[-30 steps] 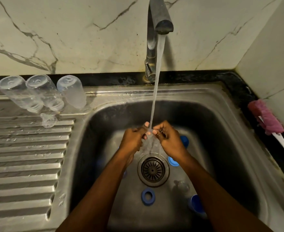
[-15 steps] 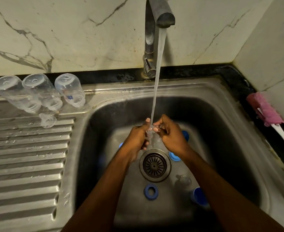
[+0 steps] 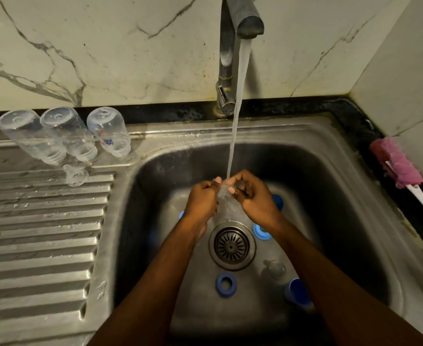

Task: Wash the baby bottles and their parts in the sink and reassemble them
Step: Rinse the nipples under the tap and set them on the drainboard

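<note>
The left hand (image 3: 203, 198) and right hand (image 3: 252, 196) meet under the water stream (image 3: 235, 121) from the tap (image 3: 245, 21), at 12 o'clock from the drain (image 3: 231, 244). Both sets of fingers are curled, pinching a small clear part (image 3: 226, 193) between them; the water blurs its shape. In the sink (image 3: 330, 171), a blue ring (image 3: 226, 285) lies at 6 o'clock of the drain. A clear teat (image 3: 274, 268) lies at 4 o'clock, with a blue cap (image 3: 299, 292) just beyond it. Three clear bottles (image 3: 68, 133) stand mouth-down on the drainboard (image 3: 30, 245) at 10 o'clock, a loose teat (image 3: 75, 175) beside them. A pink brush (image 3: 397, 166) lies at 2 o'clock.
</note>
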